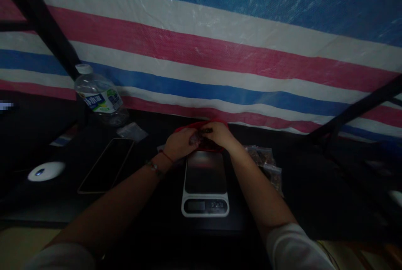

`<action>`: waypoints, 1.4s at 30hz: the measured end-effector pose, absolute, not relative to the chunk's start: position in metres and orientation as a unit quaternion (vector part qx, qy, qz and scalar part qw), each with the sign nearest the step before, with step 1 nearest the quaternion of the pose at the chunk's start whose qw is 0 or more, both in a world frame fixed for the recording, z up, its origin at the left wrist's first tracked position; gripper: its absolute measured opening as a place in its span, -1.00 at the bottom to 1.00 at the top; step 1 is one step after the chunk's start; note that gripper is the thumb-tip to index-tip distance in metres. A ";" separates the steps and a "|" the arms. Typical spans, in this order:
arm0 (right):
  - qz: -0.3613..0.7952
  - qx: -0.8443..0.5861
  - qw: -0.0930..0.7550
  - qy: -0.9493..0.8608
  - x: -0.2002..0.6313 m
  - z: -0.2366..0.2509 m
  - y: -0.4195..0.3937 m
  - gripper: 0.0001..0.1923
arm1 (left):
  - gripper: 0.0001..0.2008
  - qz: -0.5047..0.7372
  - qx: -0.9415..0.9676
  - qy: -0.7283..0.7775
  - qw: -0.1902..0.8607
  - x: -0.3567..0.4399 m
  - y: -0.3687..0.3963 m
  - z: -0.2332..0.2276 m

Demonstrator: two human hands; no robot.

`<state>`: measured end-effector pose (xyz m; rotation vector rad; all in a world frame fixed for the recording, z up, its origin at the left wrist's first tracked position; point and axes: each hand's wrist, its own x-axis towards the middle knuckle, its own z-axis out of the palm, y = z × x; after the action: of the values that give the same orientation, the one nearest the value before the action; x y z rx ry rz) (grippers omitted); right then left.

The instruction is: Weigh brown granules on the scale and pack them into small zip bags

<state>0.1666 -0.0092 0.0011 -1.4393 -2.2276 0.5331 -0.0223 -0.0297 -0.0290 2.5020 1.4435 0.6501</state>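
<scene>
My left hand point(179, 143) and right hand point(219, 134) are pinching a small clear bag point(196, 138) between them, fingers curled shut, over a red bowl point(201, 126). A scale point(205, 184) is sitting just below them, a phone point(106, 164) and bottle point(99, 96) lying to the left, more bags point(266, 163) to the right.

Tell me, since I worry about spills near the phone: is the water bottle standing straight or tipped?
Tipped. The water bottle leans, its white cap pointing up and left, its base lower right, beside the phone.
</scene>
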 end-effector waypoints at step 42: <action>0.138 -0.491 0.254 -0.822 0.149 -0.007 -0.009 -0.74 | -0.61 0.231 0.827 0.502 0.105 -0.023 -0.020 -0.045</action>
<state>0.1490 -0.0085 -0.0067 -1.3343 -2.2334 0.3745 -0.0231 -0.0197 -0.0449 2.4370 1.4785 0.6813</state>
